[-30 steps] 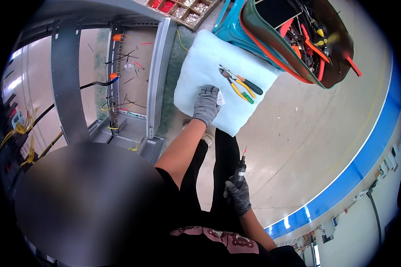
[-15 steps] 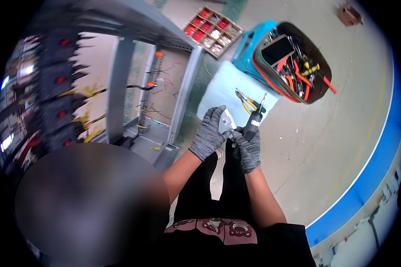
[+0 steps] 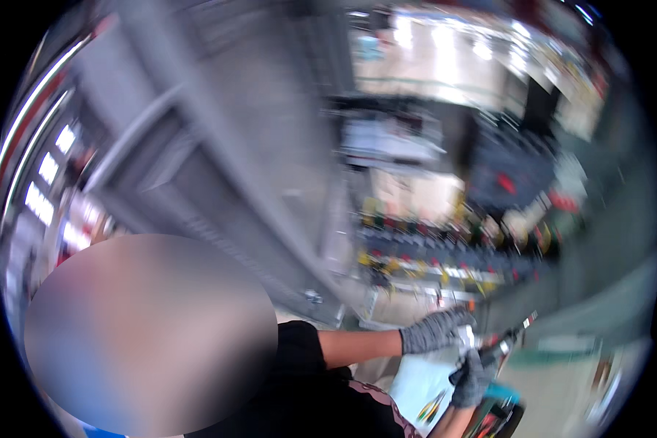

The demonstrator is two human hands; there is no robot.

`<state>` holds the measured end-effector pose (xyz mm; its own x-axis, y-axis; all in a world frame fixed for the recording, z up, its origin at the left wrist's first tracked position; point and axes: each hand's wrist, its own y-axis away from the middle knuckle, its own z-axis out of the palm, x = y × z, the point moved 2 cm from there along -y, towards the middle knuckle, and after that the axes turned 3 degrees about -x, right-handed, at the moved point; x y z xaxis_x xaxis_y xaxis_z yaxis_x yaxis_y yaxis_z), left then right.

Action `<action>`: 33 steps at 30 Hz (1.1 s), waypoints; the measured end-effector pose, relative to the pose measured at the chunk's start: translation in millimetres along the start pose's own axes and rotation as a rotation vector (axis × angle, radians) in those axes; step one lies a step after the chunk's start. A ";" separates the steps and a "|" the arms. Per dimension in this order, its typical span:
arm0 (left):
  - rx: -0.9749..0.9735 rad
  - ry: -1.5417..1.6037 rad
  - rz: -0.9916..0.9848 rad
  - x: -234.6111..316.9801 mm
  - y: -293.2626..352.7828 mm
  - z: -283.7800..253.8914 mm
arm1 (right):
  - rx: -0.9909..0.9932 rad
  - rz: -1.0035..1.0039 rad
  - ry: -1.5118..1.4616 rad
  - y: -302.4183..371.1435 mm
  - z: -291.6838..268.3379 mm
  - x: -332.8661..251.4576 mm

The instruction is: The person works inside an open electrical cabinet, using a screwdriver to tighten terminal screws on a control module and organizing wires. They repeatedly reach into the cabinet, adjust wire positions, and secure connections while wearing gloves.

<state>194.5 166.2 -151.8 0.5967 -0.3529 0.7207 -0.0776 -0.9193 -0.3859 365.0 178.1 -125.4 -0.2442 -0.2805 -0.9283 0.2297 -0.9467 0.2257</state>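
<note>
In a grey knit glove, my left hand (image 3: 436, 331) is closed on a small white piece (image 3: 466, 336), smeared by motion. My right hand (image 3: 471, 384), gloved the same way, grips a black electric screwdriver (image 3: 498, 350) whose thin bit points up and to the right. Both hands are close together at the lower right, the white piece between them. Pliers with yellow-orange handles (image 3: 431, 406) lie below them on a pale blue-white covered surface (image 3: 415, 376).
A large grey metal cabinet frame (image 3: 233, 226) fills the left and middle. Right of it are rows of dark electrical parts with yellow and red bits (image 3: 431, 252), blurred. A teal-edged tool bag (image 3: 505, 394) stands beyond my right hand.
My view has swung left and up, so the cabinet now fills much of it and the hands appear at lower right. Both hands still hold the white piece and the screwdriver.
</note>
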 end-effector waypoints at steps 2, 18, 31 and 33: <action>-0.172 0.540 -0.320 41.3 -9.5 -62.5 | -0.106 0.037 0.167 9.2 31.1 -27.1; 0.867 -0.672 -0.050 59.5 45.9 -240.9 | -0.381 -0.277 0.120 15.7 258.5 -62.2; 1.145 -0.289 -0.005 56.3 -52.1 -283.0 | -0.584 -0.636 0.209 -42.4 288.9 -135.1; 1.143 -0.472 -0.074 57.1 -61.8 -292.9 | -0.551 -0.647 0.253 -49.3 297.9 -142.7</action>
<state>-0.7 151.8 81.9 0.8177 0.0082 0.5756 0.5683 -0.1713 -0.8048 107.9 217.7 84.1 -0.2832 0.3888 -0.8767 0.5559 -0.6784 -0.4804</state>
